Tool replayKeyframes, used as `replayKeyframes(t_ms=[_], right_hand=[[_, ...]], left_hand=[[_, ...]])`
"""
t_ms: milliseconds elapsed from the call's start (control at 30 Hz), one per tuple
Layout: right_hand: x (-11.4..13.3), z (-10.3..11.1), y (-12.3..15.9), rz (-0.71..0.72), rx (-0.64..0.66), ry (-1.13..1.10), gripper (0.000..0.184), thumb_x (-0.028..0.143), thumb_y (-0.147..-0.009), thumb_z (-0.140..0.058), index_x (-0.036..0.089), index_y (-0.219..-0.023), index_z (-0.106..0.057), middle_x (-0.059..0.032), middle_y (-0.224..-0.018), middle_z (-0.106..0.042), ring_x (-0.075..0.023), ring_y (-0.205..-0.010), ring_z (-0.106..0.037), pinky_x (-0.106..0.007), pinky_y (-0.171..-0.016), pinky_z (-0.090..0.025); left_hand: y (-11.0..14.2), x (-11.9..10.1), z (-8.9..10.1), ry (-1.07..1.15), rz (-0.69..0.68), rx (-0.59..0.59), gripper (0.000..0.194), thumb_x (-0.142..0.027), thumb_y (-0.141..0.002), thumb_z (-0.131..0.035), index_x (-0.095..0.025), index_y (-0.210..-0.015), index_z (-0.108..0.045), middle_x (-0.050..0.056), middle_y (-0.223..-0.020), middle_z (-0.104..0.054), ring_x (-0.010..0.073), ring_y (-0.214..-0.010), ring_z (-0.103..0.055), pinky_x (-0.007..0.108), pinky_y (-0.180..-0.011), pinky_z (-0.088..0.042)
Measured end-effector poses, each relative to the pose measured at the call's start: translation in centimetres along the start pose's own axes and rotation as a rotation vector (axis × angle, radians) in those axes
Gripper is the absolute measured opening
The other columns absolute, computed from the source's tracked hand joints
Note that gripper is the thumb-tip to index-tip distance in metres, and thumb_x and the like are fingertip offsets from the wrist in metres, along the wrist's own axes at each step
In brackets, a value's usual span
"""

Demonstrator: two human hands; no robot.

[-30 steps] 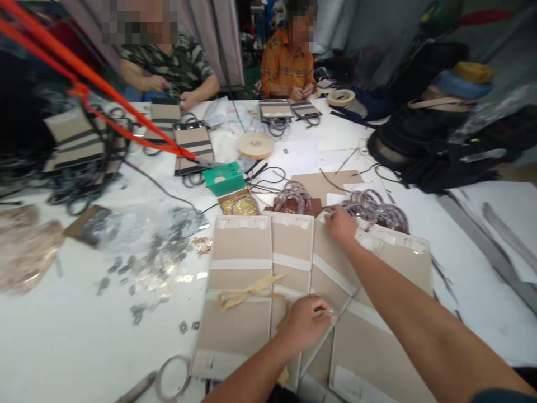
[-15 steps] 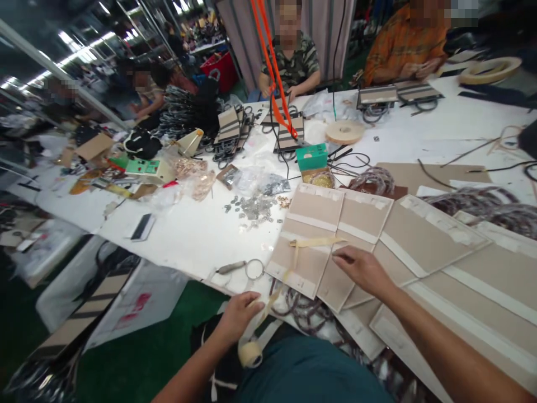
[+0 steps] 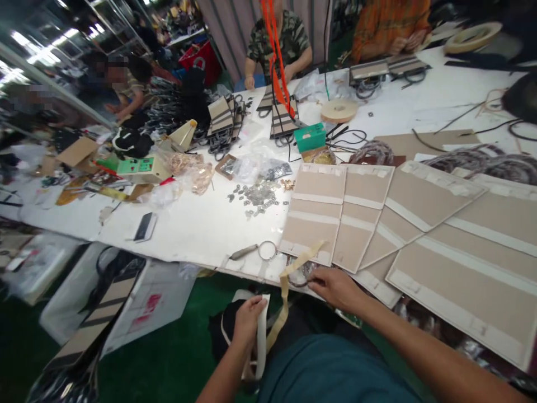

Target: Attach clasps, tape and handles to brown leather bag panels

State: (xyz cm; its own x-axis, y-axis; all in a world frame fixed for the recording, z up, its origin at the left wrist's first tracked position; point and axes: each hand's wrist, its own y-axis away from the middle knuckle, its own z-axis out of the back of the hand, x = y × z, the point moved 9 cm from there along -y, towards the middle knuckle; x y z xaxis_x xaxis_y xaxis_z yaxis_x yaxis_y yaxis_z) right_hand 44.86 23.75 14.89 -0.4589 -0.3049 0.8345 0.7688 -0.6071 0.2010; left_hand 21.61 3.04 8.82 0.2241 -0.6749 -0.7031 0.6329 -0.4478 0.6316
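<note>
My left hand (image 3: 250,318), low in front of the table edge, pinches the end of a white tape strip (image 3: 261,338) that hangs down toward my lap. Beside it a loose yellowish paper strip (image 3: 284,288) curls upward, its free end over the nearest panel. My right hand (image 3: 335,288) has its fingers closed at the table edge, near that strip and a dark brown loop; what they hold, if anything, is hidden. Several beige panels (image 3: 315,226) with white tape bands lie overlapped above my right hand.
A grey-handled tool with a ring (image 3: 267,251) lies near the table edge. Small metal pieces (image 3: 255,196) are scattered beyond it. A green box (image 3: 309,138), a tape roll (image 3: 339,111) and bundled brown cords (image 3: 375,152) sit farther back. Co-workers sit across the table.
My right hand has come down and left, off the panels to the table edge. The yellowish strip has lifted off the panel and curls between my hands. My left hand now pinches the white tape.
</note>
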Motion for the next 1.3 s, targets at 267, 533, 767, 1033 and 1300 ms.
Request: replayKeyframes(t_ms=[267, 533, 767, 1033, 1300], right_hand=[[2.7, -6.4, -10.1, -0.049, 0.079, 0.313, 0.021, 0.03, -0.098, -0.057, 0.026, -0.112, -0.072, -0.0043, -0.11, -0.073, -0.0214, -0.101, -0.068, -0.029, -0.087, -0.048], [1.4, -13.2, -18.9, -0.13, 0.242, 0.482, 0.027, 0.008, -0.095, -0.048, 0.016, -0.108, -0.07, -0.0167, -0.121, -0.067, -0.0268, -0.102, -0.068, -0.035, -0.083, -0.052], [2.4, -11.4, -19.4, -0.151, 0.185, 0.301, 0.022, 0.015, -0.096, -0.052, 0.016, -0.106, -0.072, -0.0144, -0.124, -0.068, -0.0297, -0.109, -0.066, -0.039, -0.09, -0.05], [3.5, -4.6, -11.9, -0.231, 0.122, -0.339, 0.022, 0.031, -0.089, -0.067, 0.017, -0.104, -0.075, -0.0001, -0.077, -0.071, -0.0142, -0.066, -0.064, -0.023, -0.063, -0.05], [-3.5, 9.1, -7.8, -0.397, -0.407, -0.435, 0.048, 0.047, -0.082, -0.074, 0.022, -0.123, -0.074, -0.0058, -0.099, -0.077, -0.0213, -0.087, -0.07, -0.032, -0.079, -0.054]], left_hand=[[-12.2, 0.9, -2.0, -0.096, -0.093, -0.059, 0.058, -0.073, -0.061, -0.071, -0.019, -0.082, -0.063, 0.002, -0.071, -0.065, 0.018, -0.067, -0.061, 0.029, -0.065, -0.049], [-13.4, 1.2, 0.0, -0.475, -0.102, -0.11, 0.042, -0.063, -0.076, -0.068, -0.026, -0.075, -0.049, -0.003, -0.064, -0.056, 0.0205, -0.064, -0.056, 0.03, -0.065, -0.039], [-12.7, -0.7, 1.3, -0.66, -0.107, 0.004, 0.044, -0.067, -0.083, -0.06, -0.025, -0.072, -0.056, 0.003, -0.071, -0.067, 0.0261, -0.071, -0.064, 0.034, -0.067, -0.04], [-6.4, -12.4, -0.6, -0.563, -0.966, -0.147, 0.072, -0.051, -0.083, -0.069, -0.01, -0.139, -0.051, 0.024, -0.139, -0.058, 0.0375, -0.132, -0.053, 0.054, -0.109, -0.044], [-12.5, -20.2, -14.3, -0.248, -0.651, 0.471, 0.046, -0.036, -0.089, -0.054, -0.02, -0.13, -0.069, 0.009, -0.109, -0.078, 0.0295, -0.11, -0.071, 0.046, -0.105, -0.051]])
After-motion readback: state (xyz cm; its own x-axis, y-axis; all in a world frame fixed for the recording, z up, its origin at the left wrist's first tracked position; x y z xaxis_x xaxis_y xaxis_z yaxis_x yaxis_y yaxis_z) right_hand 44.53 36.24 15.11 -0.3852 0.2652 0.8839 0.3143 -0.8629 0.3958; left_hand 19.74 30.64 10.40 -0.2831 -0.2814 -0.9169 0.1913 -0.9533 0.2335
